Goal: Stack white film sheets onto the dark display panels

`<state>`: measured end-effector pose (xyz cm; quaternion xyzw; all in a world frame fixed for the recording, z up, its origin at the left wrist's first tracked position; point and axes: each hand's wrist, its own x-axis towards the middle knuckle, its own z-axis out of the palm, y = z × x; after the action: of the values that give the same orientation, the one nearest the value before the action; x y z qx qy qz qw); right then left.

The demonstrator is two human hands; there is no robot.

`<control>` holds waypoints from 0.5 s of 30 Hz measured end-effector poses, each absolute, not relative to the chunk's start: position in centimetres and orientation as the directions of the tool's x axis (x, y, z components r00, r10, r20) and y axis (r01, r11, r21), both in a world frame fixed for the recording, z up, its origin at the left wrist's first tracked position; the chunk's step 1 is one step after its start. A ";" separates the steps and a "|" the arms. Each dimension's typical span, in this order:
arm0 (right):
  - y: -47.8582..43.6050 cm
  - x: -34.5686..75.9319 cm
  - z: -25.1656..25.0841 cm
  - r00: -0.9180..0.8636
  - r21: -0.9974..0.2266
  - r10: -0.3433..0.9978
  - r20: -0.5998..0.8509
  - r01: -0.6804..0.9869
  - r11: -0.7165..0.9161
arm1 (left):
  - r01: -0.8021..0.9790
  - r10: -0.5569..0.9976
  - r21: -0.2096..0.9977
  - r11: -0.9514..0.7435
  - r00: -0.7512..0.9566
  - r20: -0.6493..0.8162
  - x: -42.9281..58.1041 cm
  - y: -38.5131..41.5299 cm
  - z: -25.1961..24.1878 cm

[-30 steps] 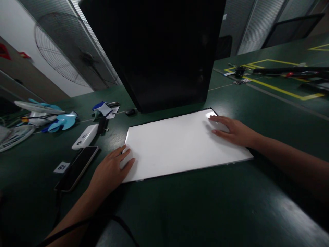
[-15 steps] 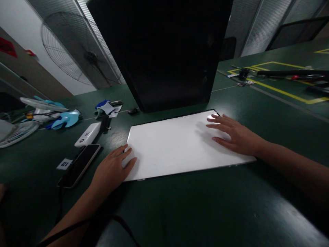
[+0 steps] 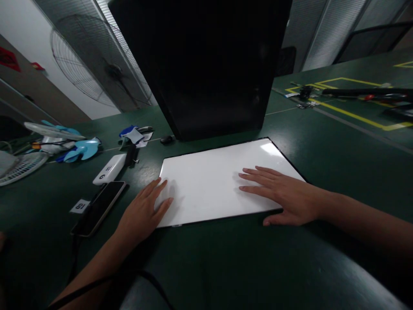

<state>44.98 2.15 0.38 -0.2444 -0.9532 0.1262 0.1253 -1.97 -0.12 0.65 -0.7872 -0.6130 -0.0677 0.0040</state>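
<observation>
A white rectangular panel [image 3: 206, 185] is lying flat on the green surface [image 3: 222, 258], mostly between the two hands, with a thin dark border showing along its far edge. The left hand [image 3: 140, 213] is resting at the panel's left end, its fingers parted and open, the thumb and a finger reaching over the white face. The right hand [image 3: 284, 196] is spreading over the panel's right part, open and gripping nothing; its fingers are pointing toward the left hand, while its thumb is sticking out past the near edge. Shadows are falling beneath the fingers of both hands, and whether every fingertip is touching cannot be told.

Just left of the left hand, a dark-screened phone [image 3: 100, 209] is lying, and beside it, farther from the hand, a small white card [image 3: 80, 206] is showing two dark digits, apparently "18". Ahead of the phone, a white device [image 3: 109, 169] is bearing a dark round mark and small characters too blurred to read. Beyond both hands, a large black screen [image 3: 206, 73] is standing, showing no readable brand. Past the right hand, yellow tape [image 3: 351, 115] is marking out an area on the surface.
</observation>
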 end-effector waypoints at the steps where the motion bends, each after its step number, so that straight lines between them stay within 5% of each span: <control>1: 2.2 45.1 0.2 -0.846 -0.300 0.501 0.180 0.438 0.848 | 0.962 0.963 0.086 -0.258 0.249 0.107 -2.0 -0.1 0.6; 15: 3.0 45.8 -0.4 -0.825 -0.321 0.546 0.148 0.482 0.815 | 0.962 0.966 0.089 -0.260 0.259 0.027 -2.0 -0.1 0.4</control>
<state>45.82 3.03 -0.43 -0.2718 -0.9455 0.1358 0.1172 -2.02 -0.12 0.43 -0.7928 -0.6077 -0.0376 -0.0271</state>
